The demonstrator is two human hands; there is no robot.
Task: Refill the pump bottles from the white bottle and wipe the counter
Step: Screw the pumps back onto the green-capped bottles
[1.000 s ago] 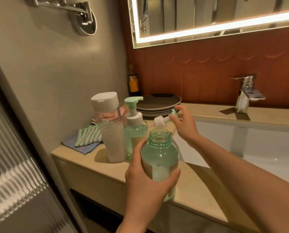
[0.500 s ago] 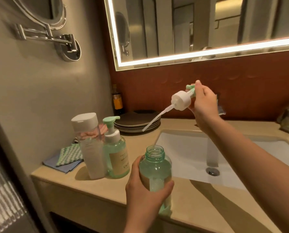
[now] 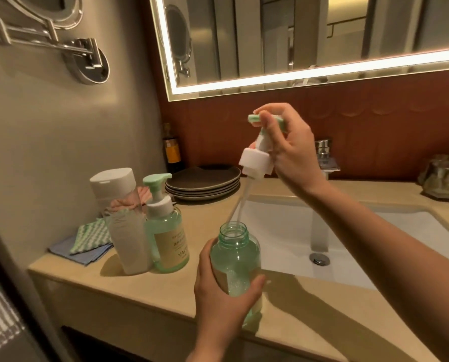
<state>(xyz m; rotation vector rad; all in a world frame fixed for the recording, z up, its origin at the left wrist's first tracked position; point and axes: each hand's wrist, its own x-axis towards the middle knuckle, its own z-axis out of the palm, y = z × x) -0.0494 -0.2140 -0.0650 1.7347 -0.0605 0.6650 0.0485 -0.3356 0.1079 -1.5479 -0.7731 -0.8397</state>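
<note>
A person's left hand (image 3: 219,296) wraps around the lower body of an open green pump bottle (image 3: 235,262), fingers curled firmly on it, at the front edge of a beige counter (image 3: 145,293). The bottle stands upright, with its neck uncapped and some foamy liquid low inside.

Above it, the right hand (image 3: 287,150) grips a removed pump head (image 3: 257,158) (green nozzle, white collar), thumb and fingers pinched around the nozzle top. The pump's clear dip tube (image 3: 240,207) slants down, and its tip sits at the bottle's open mouth.

To the left on the counter stand 2 more containers, touching or nearly so: a second green pump bottle (image 3: 167,231) with its pump fitted and a pale label, and just left of it the tall white bottle (image 3: 125,223) with its flat cap on. Behind these lies a small pile of folded cloths (image 3: 87,244), 1 blue and 1 green-and-white striped, with something pink partly hidden behind the white bottle.

To the right, a white sink basin (image 3: 296,239) is set into the counter, with a metal drain (image 3: 319,258). Farther back sits a stack of dark plates (image 3: 202,184), a dark bottle with a yellow label (image 3: 171,150) in the corner, and a chrome faucet (image 3: 326,158) partly behind the right wrist. A glass jar (image 3: 444,178) sits at far right. A lit mirror (image 3: 296,43) hangs above.
</note>
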